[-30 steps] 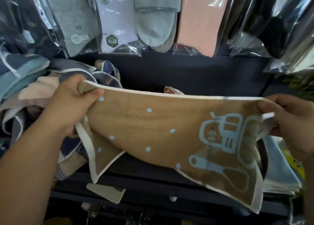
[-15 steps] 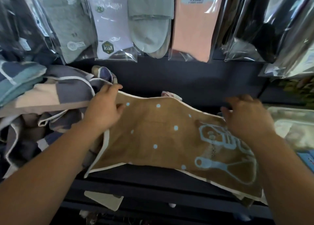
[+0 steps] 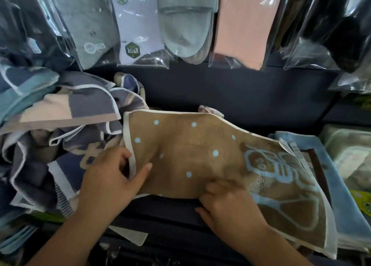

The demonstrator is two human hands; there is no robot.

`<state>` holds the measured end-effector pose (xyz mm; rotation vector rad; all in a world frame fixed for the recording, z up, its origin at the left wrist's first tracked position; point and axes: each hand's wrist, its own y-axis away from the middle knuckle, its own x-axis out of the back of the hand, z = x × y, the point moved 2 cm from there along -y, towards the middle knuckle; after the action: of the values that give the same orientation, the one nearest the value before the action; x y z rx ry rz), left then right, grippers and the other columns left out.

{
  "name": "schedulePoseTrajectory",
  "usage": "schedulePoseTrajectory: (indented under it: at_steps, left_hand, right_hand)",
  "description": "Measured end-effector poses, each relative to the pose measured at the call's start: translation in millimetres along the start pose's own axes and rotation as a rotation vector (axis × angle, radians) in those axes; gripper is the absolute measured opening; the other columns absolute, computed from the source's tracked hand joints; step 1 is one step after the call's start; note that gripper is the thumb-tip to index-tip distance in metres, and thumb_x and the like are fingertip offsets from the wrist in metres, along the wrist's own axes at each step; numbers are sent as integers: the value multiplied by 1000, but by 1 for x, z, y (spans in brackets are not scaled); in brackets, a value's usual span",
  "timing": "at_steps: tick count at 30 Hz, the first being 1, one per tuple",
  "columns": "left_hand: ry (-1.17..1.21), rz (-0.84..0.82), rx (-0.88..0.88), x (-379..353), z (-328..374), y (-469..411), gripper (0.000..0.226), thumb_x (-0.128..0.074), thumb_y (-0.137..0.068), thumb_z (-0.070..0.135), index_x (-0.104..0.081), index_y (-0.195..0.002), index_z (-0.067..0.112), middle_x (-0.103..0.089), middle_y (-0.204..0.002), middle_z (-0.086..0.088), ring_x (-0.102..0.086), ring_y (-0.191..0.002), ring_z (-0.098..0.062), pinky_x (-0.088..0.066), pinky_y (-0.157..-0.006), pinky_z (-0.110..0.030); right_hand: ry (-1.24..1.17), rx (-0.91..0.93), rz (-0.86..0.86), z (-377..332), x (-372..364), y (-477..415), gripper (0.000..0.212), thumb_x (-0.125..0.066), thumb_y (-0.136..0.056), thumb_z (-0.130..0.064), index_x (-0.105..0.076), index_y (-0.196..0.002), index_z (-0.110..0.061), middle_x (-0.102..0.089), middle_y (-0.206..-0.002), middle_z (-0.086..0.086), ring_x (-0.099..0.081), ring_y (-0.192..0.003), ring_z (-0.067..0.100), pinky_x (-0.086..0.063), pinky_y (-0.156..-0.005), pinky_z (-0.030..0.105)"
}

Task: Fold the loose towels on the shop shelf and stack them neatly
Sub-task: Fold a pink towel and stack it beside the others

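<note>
Two hands on the brown towel (image 3: 190, 155), held stretched in air a second ago, now spread on the shelf (image 3: 170, 207) just beyond both hands. Left hand (image 3: 112, 177) pinches its white left hem, thumb on top. Right hand (image 3: 226, 203): fingers curled at near edge, grip or press unclear. Towel's far end overlaps blue folded towels (image 3: 351, 215) right of the right hand; loose pile (image 3: 50, 145) left of the left hand. Laying-out looks done; first fold likely next.

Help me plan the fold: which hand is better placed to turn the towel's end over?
Probably left. The left hand pinches the towel at its left end; the right hand rests on its near edge.
</note>
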<state>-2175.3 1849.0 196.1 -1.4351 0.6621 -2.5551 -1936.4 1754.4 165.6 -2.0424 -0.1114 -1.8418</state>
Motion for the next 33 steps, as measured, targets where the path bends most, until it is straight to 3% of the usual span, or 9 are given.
schedulePoseTrajectory:
  at_steps: [3, 6, 9, 13, 15, 17, 21, 25, 33]
  left_hand:
    - [-163, -183, -6, -10, -6, 15, 81, -80, -67, 67, -60, -124, 12, -64, -104, -10, -61, -95, -33, -55, -75, -43]
    - [-218, -218, 20, -13, -12, 13, 83, -90, -70, 28, -51, -140, 6, -66, -114, -22, -61, -102, -43, -54, -81, -50]
    - [-82, -188, 78, -5, -13, 5, 58, -82, -77, 15, -63, -132, 14, -72, -101, -11, -66, -87, -32, -50, -69, -36]
    - [267, -165, 276, 10, -13, -3, 31, -73, -87, 11, -74, -113, 28, -72, -91, 13, -65, -82, -10, -48, -74, -30]
    - [493, -228, 396, 12, -21, -6, 19, -75, -88, 15, -76, -99, 31, -77, -88, 9, -72, -86, -14, -55, -80, -34]
    - [722, -286, 498, 13, -28, -8, 18, -77, -85, 21, -77, -103, 20, -79, -96, -1, -75, -93, -24, -56, -93, -48]
    - [962, -357, 593, 15, -22, -8, 23, -61, -95, 7, -73, -114, 10, -77, -108, -12, -74, -100, -30, -52, -98, -49]
    - [1079, -366, 579, 12, -13, -5, 35, -53, -98, 3, -69, -125, 16, -74, -119, -9, -71, -110, -27, -51, -92, -43]
    - [1161, -347, 610, 13, -11, -6, 40, -49, -98, 2, -67, -130, 19, -74, -120, -8, -71, -110, -25, -52, -86, -39]
  right_hand:
    - [29, -109, -23, 11, -7, -2, 15, -85, -68, -27, -71, -72, -27, -63, -81, -9, -62, -74, 14, -56, -61, 28]
    - [18, -232, -59, 16, -7, -5, 27, -93, -58, -18, -72, -72, -25, -63, -82, -7, -63, -70, 14, -58, -54, 27]
    - [50, -294, -81, 14, -5, -8, 38, -95, -42, -4, -65, -58, -21, -60, -71, -4, -58, -51, 12, -50, -40, 23]
    - [65, -308, -42, 14, -1, -7, 46, -86, -31, 12, -62, -59, -16, -59, -65, 4, -53, -39, 14, -45, -34, 23]
    - [78, -331, -55, 15, 2, -4, 47, -85, -30, 12, -60, -58, -16, -58, -61, 3, -52, -37, 13, -42, -34, 20]
    - [74, -355, -76, 15, 5, -1, 47, -86, -29, 11, -59, -56, -17, -57, -57, 2, -52, -37, 14, -39, -33, 20]
    - [103, -411, -132, 10, 14, 7, 36, -91, -42, 1, -65, -60, -17, -60, -58, 2, -59, -45, 18, -48, -40, 28]
    - [152, -406, -221, 6, 22, 9, 30, -60, -90, -2, -64, -114, -20, -66, -111, 1, -67, -98, 18, -53, -84, 27]
    - [-66, -182, -305, -3, 29, 11, 26, -62, -82, -10, -65, -101, -27, -63, -98, -11, -61, -84, 10, -47, -74, 22]
